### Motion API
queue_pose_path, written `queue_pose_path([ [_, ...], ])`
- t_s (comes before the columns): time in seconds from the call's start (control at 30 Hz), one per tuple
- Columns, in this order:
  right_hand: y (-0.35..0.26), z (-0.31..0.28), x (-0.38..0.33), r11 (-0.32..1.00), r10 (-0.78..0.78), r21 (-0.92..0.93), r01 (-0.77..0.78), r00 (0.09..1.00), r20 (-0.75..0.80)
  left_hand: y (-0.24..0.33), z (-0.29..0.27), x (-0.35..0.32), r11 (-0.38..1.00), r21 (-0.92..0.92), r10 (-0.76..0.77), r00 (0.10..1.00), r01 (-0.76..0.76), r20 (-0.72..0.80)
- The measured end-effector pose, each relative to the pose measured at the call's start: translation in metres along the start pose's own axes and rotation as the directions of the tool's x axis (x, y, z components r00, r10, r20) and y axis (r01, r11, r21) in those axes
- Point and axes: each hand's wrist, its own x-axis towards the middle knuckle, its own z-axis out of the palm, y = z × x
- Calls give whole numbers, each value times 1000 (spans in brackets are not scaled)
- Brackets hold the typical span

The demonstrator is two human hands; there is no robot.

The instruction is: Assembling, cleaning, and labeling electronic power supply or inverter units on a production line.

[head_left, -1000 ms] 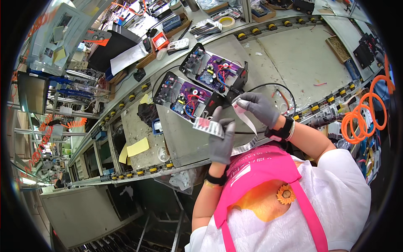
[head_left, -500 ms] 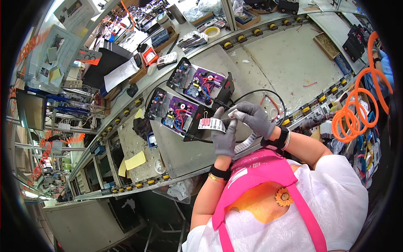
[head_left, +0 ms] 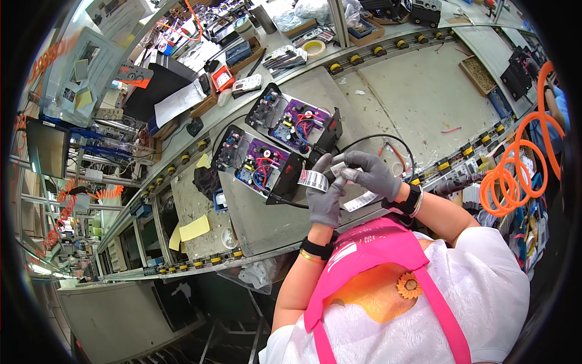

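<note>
My left hand point(head_left: 325, 203), in a grey glove, is closed around a curled white strip of printed labels point(head_left: 314, 179). One loop of the strip sticks out left of the thumb, and a loose tail hangs below my right hand. My right hand point(head_left: 371, 174), gloved too, pinches at a small white piece of the strip close to the left fingertips. Just beyond my hands stand two opened black-cased devices, the nearer unit point(head_left: 257, 161) and the farther unit point(head_left: 294, 121), with purple circuit boards and red and blue wires showing.
A black cable point(head_left: 410, 151) loops right of the devices on the grey work surface. An orange coiled hose point(head_left: 500, 188) hangs at the right. Yellow-wheeled roller rails point(head_left: 200, 267) line the bench edges. Yellow paper point(head_left: 194, 228) lies at the left; a person's arm point(head_left: 555, 100) shows far right.
The strip's loop has turned and its tail lies straighter below my right hand. My fingers have shifted slightly on it. The whole view has moved a little.
</note>
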Motion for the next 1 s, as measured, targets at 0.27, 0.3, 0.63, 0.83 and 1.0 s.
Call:
queue_pose_path([
  [0.27,-3,-10,2,939,-149,-300,168,985,87,4,-3,0,996,1,-94,995,94,-23],
  [0.3,-3,-10,1,915,-166,-360,184,983,81,6,-1,-1,992,59,-110,993,112,-44],
  [0.63,1,-12,4,990,-51,-131,48,998,-26,3,2,3,930,314,177,981,-194,82],
  [0.83,3,-7,6,969,-103,-234,78,990,-97,-7,2,10,950,285,126,992,-128,28],
  [1.0,4,-9,11,963,-48,-269,7,988,-147,-12,4,16,982,181,62,998,-60,-7],
])
